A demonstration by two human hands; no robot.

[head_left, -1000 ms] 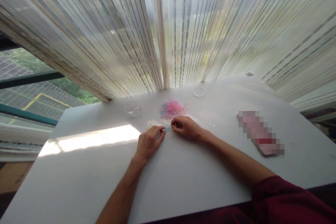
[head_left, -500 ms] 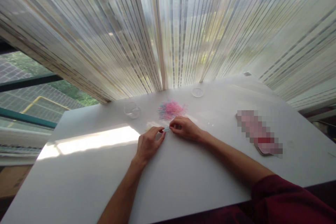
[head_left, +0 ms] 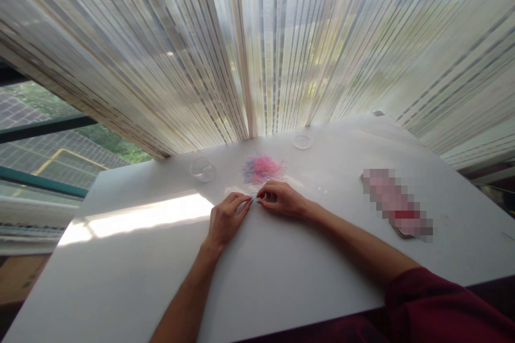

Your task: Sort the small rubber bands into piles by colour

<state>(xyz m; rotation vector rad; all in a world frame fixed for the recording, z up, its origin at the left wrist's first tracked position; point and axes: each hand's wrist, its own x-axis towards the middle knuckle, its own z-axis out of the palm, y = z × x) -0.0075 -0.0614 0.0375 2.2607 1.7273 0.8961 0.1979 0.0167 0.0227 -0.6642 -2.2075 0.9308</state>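
Pinching a bluish piece [head_left: 254, 198], left fingers [head_left: 240, 200] and right fingers [head_left: 266, 187] have drawn closer.

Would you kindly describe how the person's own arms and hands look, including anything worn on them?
The left hand and right hand are bare, without visible gloves or wristwear. A maroon sleeve ends partway down the right arm; no sleeve shows on the left forearm.

Daylight enters through striped sheer curtain [head_left: 277, 53]. Sun patch [head_left: 153, 215] blown out, left side of white tabletop [head_left: 132, 284]. Frame edges stretched; strand pile [head_left: 263, 168] soft; flat pink object [head_left: 396, 203] pixelated.
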